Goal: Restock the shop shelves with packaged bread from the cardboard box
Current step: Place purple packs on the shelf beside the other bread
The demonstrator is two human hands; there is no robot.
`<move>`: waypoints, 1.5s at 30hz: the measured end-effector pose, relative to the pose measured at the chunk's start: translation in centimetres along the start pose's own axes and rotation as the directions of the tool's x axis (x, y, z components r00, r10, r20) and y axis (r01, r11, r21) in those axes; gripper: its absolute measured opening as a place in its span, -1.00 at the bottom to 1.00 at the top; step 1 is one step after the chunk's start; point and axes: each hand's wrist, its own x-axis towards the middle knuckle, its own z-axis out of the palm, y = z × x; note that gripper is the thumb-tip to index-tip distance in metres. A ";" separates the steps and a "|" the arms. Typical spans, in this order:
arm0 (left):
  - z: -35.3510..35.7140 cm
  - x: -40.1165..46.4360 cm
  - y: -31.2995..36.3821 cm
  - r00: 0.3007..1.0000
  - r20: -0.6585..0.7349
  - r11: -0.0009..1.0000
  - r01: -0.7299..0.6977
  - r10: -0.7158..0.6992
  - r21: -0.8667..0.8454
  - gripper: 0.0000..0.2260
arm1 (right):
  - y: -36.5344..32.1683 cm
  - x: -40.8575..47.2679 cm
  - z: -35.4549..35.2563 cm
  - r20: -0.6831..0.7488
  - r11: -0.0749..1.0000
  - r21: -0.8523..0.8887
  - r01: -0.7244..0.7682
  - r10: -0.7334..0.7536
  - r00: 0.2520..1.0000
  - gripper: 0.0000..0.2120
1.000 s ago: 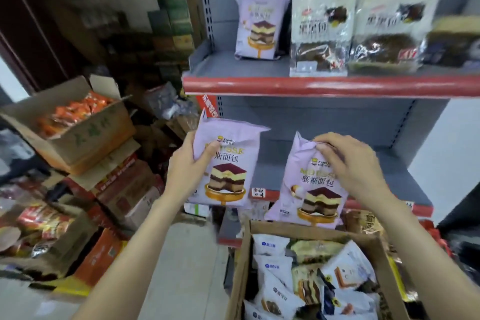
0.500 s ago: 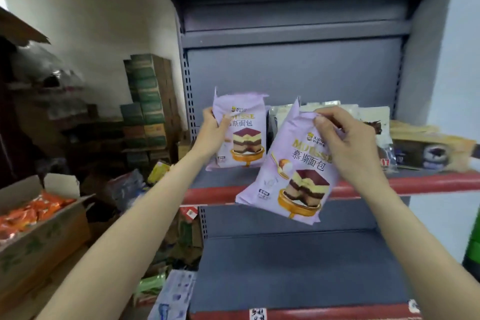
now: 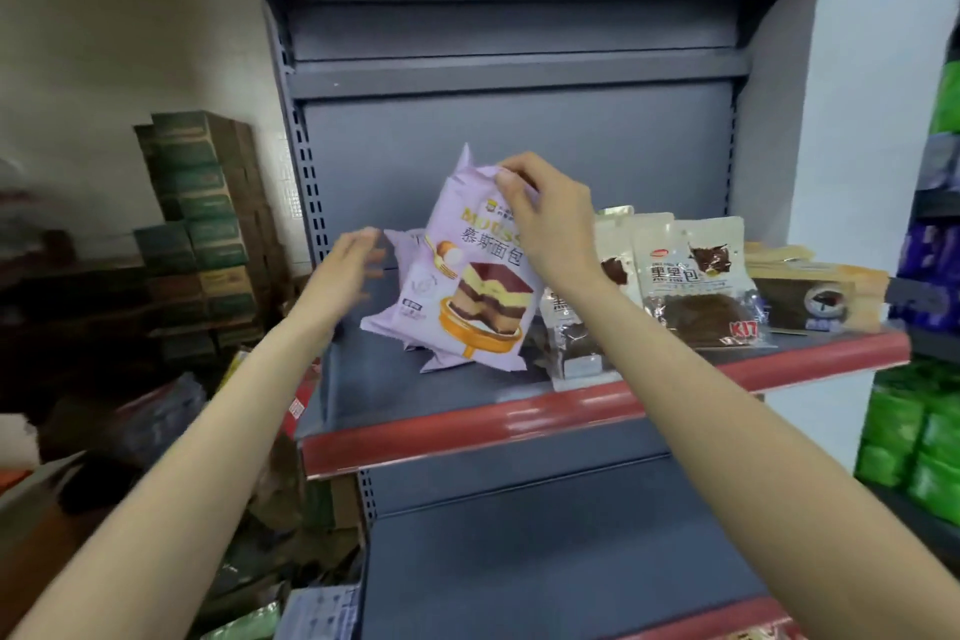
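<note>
Right hand (image 3: 550,224) pinches purple bread bag (image 3: 467,286) by its top, over the shelf (image 3: 467,426). Left hand (image 3: 343,270) beside bag, fingers spread, holding nothing.

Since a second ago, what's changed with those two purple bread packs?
The left hand has let go of its purple pack, which now stands on the red-edged shelf. The right hand has carried the second purple pack up in front of it, still pinching its top. The cream packs haven't moved.

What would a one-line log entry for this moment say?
right hand: pinches purple bread pack top | left hand: open, empty | shelf: more purple packs behind | step: placing
</note>
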 end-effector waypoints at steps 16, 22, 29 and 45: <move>6.5 -5.6 -4.5 0.985 0.124 0.627 -0.174 0.123 0.759 -0.21 | 4.3 -13.0 -0.2 0.286 0.783 -0.441 0.439 -0.341 0.896 -0.68; 5.7 -14.3 -4.8 0.884 -0.026 0.685 -0.344 0.468 0.642 -0.64 | 3.9 -22.0 -5.3 0.283 0.938 -0.264 0.224 -0.147 0.948 -0.72; 8.4 -27.0 -10.3 0.800 -0.054 0.701 -0.487 0.597 0.521 -0.78 | 6.6 -33.9 -10.7 0.547 0.978 -0.204 -0.035 0.144 0.825 -0.76; 21.1 -55.5 -31.3 0.539 0.442 0.578 0.106 -0.717 0.809 -0.53 | 16.1 -64.4 -18.9 0.839 0.856 -0.516 -0.045 0.493 -0.231 -0.67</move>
